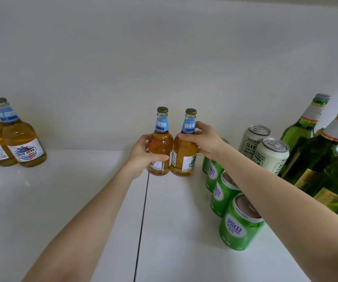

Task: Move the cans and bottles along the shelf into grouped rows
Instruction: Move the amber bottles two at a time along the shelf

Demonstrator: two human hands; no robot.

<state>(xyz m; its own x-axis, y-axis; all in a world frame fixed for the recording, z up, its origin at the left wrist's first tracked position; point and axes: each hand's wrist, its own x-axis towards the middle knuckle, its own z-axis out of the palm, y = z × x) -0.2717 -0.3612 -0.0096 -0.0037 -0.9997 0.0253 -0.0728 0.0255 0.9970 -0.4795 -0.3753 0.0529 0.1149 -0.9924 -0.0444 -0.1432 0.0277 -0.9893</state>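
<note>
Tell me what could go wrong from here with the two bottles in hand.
1. The left bottle in the left hand and the right bottle in the right hand touch side by side; carried together toward the far-left bottles, the glass may knock.
2. The right forearm crosses over the green cans; lowering it could topple one.
3. If slid, a bottle base might catch on the shelf seam.

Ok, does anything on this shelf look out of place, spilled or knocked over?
Nothing is spilled or toppled. The left hand grips one amber glass bottle with a blue neck label, the right hand grips its twin; both are mid-shelf, away from the matching amber bottles at far left.
</note>
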